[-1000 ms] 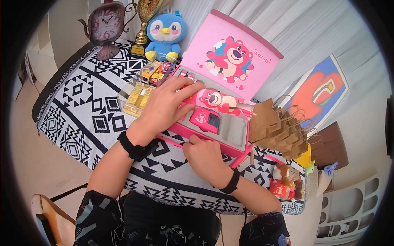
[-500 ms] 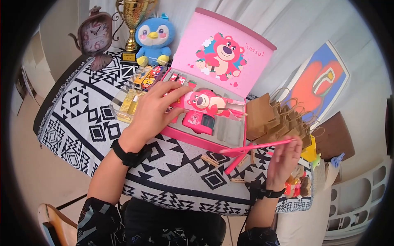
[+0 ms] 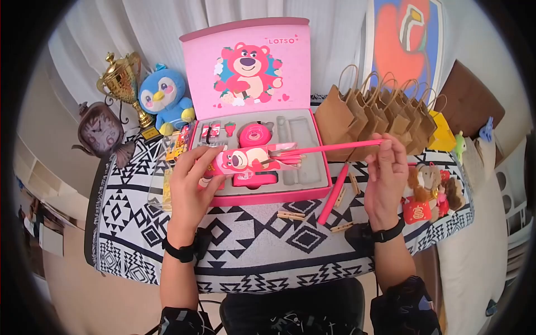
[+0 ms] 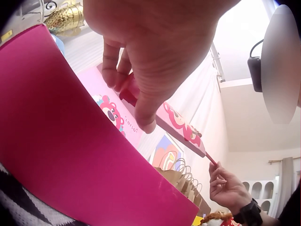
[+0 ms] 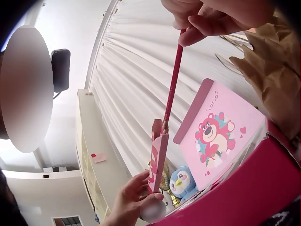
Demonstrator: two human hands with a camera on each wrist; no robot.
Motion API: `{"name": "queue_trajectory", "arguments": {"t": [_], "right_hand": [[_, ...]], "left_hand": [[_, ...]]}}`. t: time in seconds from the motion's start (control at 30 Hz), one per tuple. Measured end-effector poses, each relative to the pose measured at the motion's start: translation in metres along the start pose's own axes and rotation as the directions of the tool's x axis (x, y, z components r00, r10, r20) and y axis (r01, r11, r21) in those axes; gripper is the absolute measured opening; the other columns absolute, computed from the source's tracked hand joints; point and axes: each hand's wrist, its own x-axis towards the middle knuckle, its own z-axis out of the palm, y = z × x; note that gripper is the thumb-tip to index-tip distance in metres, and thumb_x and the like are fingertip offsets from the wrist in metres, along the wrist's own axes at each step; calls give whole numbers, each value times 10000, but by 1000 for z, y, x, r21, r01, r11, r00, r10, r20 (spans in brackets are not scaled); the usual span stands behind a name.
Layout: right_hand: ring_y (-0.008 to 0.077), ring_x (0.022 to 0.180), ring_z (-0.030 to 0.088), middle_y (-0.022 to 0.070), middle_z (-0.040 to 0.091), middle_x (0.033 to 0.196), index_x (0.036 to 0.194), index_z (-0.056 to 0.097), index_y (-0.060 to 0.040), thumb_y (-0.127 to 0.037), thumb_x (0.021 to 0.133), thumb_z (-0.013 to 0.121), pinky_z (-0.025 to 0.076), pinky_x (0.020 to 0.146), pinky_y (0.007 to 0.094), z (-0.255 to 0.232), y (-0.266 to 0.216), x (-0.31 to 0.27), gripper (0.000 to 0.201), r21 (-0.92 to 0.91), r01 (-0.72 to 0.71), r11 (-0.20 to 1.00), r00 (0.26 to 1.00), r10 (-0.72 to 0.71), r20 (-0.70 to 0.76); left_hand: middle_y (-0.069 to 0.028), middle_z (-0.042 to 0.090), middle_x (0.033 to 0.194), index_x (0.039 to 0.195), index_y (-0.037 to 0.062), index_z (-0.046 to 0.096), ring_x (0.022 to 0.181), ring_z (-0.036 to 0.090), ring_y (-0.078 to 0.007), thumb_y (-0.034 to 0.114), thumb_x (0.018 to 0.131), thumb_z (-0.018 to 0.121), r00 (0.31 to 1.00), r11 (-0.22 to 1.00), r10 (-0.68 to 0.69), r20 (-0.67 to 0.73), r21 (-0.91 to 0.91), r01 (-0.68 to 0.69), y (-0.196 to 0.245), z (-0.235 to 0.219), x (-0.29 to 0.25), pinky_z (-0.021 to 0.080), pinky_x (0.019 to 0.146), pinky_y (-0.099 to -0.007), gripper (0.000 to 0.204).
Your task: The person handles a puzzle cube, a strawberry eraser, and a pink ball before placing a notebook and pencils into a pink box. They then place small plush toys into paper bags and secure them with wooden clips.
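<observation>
My left hand (image 3: 192, 184) grips a slim pink pencil box (image 3: 251, 158) printed with a bear, above the open gift box (image 3: 279, 197). The open end of the pencil box faces right, with several pencil ends inside. My right hand (image 3: 386, 174) pinches a long pink pencil (image 3: 340, 147) by one end between thumb and fingers. In the right wrist view the pencil's tip (image 5: 165, 123) is right at the torn-looking opening of the carton. Grey moulded slots in the gift box hold a round pink item (image 3: 255, 134) and a pink item (image 3: 254, 178) partly hidden under the pencil box.
A thick pink stick (image 3: 333, 194) lies on the patterned cloth beside several wooden clothespins (image 3: 291, 215). Brown paper bags (image 3: 385, 114) stand at right, small plush toys (image 3: 430, 195) nearby. At left are a blue plush (image 3: 162, 96), a trophy (image 3: 124, 84) and a clock (image 3: 100, 128).
My right hand has left the gift box's front edge and moved right, now holding a pencil against the pencil box's opening. The left hand keeps its grip; the head view has turned right.
</observation>
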Motion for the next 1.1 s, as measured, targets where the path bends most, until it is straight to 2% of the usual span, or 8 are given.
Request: {"name": "queue_trajectory", "arguments": {"t": [0.17, 0.4, 0.47, 0.53, 0.67, 0.7, 0.8, 1.1], "right_hand": [[96, 752, 701, 90, 755, 1091, 1216, 652, -15, -63, 993, 731, 422, 553, 180, 8, 8, -16, 242, -38, -2, 999, 998, 5, 60], [91, 832, 684, 47, 756, 1037, 1175, 747, -2, -109, 1015, 716, 511, 674, 221, 26, 1, -21, 195, -284, 65, 957, 921, 52, 385], [77, 777, 668, 26, 758, 933, 1147, 763, -11, -157, 1018, 718, 512, 676, 231, 17, -8, -11, 200, -330, -35, 943, 929, 152, 336], [55, 715, 637, 2, 743, 825, 1092, 781, -11, -187, 995, 741, 517, 682, 246, -4, -12, 8, 204, -674, -1, 739, 902, 292, 319], [116, 688, 653, 62, 750, 799, 1031, 777, -14, -191, 905, 808, 502, 639, 266, -35, -24, 25, 219, -897, 284, 339, 889, 258, 379], [242, 727, 703, 132, 759, 843, 1019, 785, -34, -190, 869, 811, 547, 684, 355, -41, -25, 26, 217, -942, 288, 170, 912, 251, 324], [362, 851, 743, 172, 764, 884, 961, 792, -62, -202, 897, 753, 574, 757, 474, -61, -18, 30, 160, -962, 272, -7, 948, 172, 266], [400, 943, 741, 213, 754, 929, 1005, 805, -98, -186, 888, 726, 590, 789, 510, -91, -1, 39, 167, -899, 219, -379, 958, 259, 124]], "left_hand": [[-137, 672, 1206, 1283, 61, 706, 1089, 666, -322, -29, 686, 873, 1000, 1000, -18, -22, -23, 18, -1, 3, -1, 544, 919, -387, 626], [-139, 675, 1229, 1281, 59, 702, 1103, 669, -324, -45, 684, 870, 999, 998, -44, 8, -52, 45, 2, 2, -1, 543, 928, -381, 629], [-138, 677, 1236, 1284, 57, 699, 1105, 670, -322, -47, 688, 868, 999, 998, -40, 0, -41, 40, -2, 2, -2, 545, 926, -379, 628], [-138, 679, 1245, 1286, 58, 697, 1108, 670, -319, -41, 690, 871, 1000, 999, -21, -18, -27, 21, -5, 3, -2, 546, 922, -377, 629], [-135, 680, 1244, 1286, 62, 695, 1104, 669, -319, -24, 701, 876, 997, 996, -74, -6, -57, 74, 0, 2, -2, 538, 926, -379, 619], [-136, 680, 1242, 1288, 61, 695, 1097, 668, -318, -16, 708, 878, 998, 996, -69, -7, -60, 69, 2, 1, -1, 537, 917, -376, 613], [-137, 678, 1243, 1290, 61, 695, 1099, 667, -319, -12, 709, 879, 999, 999, -37, -14, -25, 36, -1, 1, -1, 538, 912, -374, 614], [-126, 677, 1249, 1299, 61, 696, 1049, 662, -280, -35, 714, 868, 999, 999, -38, -30, -36, 37, -3, 2, -2, 544, 829, -345, 618]]}}
